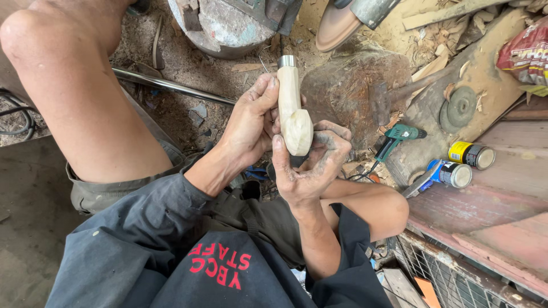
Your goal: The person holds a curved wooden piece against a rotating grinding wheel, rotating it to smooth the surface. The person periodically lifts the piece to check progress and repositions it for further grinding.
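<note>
A person is sitting low on a dirt floor (177, 108), knees drawn up, holding one pale carved wooden handle (292, 111) upright between both hands. The left hand (251, 122) is wrapping its fingers and thumb around the handle's shaft, just below the single metal ferrule (286, 61) capping its top end. The right hand (311, 162), dark with grime, is cupping the rounded butt from beneath, its thumb pressing on the left side of the wood and its fingers curling around the right. The handle is hovering above the person's lap, in front of a worn wooden block (348, 91). One hammer (394, 97) is lying across that block. To the right, two cans are lying on their sides on a reddish board (502, 199): a yellow can (471, 154) and, just beside it, a blue can (450, 173); what is in them cannot be told. One small green power tool (397, 138) is resting near the cans, and one round disc (459, 108) is sitting on a plank (491, 68) beyond them. One red bag (528, 54) is showing at the right edge, its contents hidden. A metal rod (171, 85) is running across the floor behind the left hand. A wire cage (451, 279) is standing at the lower right.
</note>
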